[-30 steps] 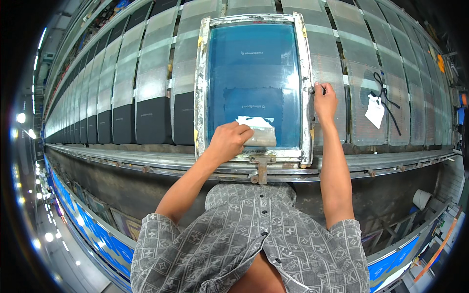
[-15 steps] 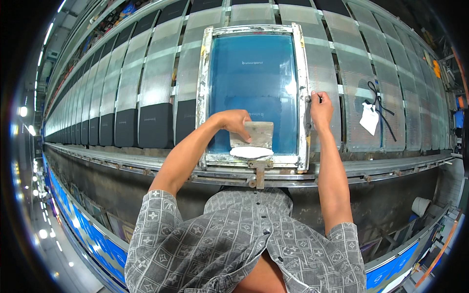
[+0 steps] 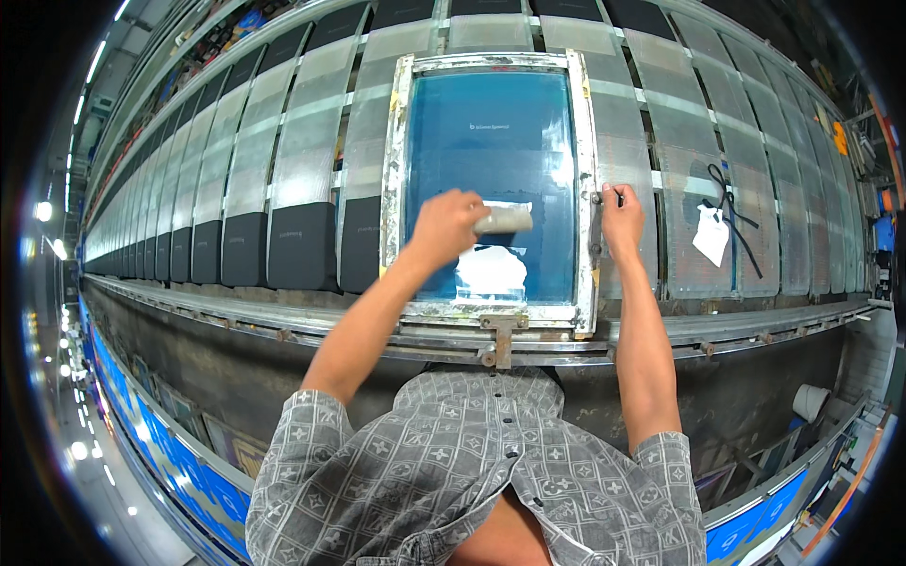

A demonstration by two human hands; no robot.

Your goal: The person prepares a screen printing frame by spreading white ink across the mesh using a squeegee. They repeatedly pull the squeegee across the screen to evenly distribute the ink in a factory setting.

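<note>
A screen-printing frame (image 3: 582, 113) with a worn, pale rim and blue mesh (image 3: 491, 99) lies in front of me. My left hand (image 3: 449, 228) is closed around the left end of a grey squeegee (image 3: 511, 221), held over the lower middle of the screen. A thin white streak shows just beyond the squeegee. White ink (image 3: 491, 274) forms a ragged patch on the mesh on the near side. At the frame's right edge my right hand (image 3: 623, 221) is closed, with something small and dark between the fingers that I cannot make out.
Long rows of printing boards run left and right; dark fabric pieces (image 3: 301, 247) cover the near ends of those at left. A white tag (image 3: 711, 236) with black cord (image 3: 746, 247) lies on a board at right. A metal rail (image 3: 651, 351) crosses in front of me.
My left hand has moved the squeegee away from me, off the near end of the screen, and tilted it. More white ink shows behind it. My right hand has barely moved.
</note>
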